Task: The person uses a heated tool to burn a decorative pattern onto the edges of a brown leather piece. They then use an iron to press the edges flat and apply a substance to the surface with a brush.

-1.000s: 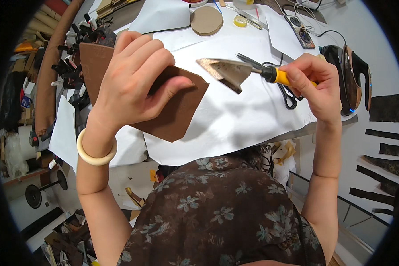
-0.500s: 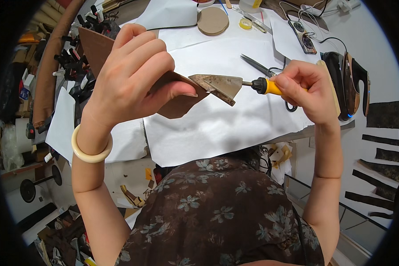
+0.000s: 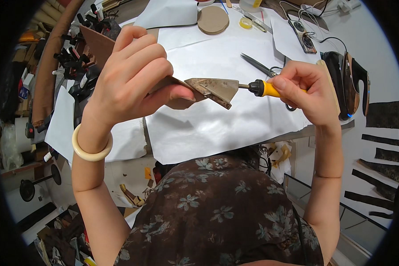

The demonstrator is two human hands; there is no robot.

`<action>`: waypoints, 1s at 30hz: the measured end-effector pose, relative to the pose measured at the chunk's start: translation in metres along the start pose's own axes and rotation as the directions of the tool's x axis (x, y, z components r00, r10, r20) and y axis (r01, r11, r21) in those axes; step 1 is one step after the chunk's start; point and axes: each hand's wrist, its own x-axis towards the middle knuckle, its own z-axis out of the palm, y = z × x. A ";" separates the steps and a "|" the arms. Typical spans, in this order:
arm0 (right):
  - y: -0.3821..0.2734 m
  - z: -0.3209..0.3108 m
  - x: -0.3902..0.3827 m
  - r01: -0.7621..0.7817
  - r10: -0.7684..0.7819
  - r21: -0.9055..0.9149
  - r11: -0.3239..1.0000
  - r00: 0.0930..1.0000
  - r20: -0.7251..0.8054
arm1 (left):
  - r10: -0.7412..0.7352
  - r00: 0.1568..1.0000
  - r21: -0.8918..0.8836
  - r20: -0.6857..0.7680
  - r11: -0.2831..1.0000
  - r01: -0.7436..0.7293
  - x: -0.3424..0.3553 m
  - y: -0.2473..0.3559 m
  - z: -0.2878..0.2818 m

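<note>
A: Since a second ago the brown leather piece point(image 3: 177, 91) has tipped from nearly flat to almost edge-on, and the triangular heated blade point(image 3: 215, 88) has closed in until its tip touches the leather's edge.

B: How are the hands set?

A: The left hand point(image 3: 135, 77) is curled around the leather, thumb underneath, lifted above the white paper point(image 3: 217, 124) that covers the table's middle. The right hand point(image 3: 308, 91) is clenched on the tool's yellow handle point(image 3: 270, 88).

B: So the work is on the edge now?

A: It seems so. Scissors point(image 3: 259, 66) lie behind on the paper, and a dark iron point(image 3: 348, 84) stands at the right edge.
</note>
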 end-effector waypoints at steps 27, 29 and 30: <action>0.014 0.005 -0.007 0.221 -0.217 0.039 0.975 0.973 -0.079 | -0.120 0.992 -0.250 0.047 0.960 0.128 0.006 0.004 -0.009; 0.014 0.006 -0.008 0.190 -0.186 0.048 0.981 0.980 -0.076 | -0.121 0.992 -0.234 0.041 0.964 0.127 0.005 0.004 -0.009; 0.014 0.007 -0.008 0.189 -0.186 0.036 0.981 0.980 -0.076 | -0.118 0.992 -0.229 0.041 0.966 0.124 0.004 0.004 -0.009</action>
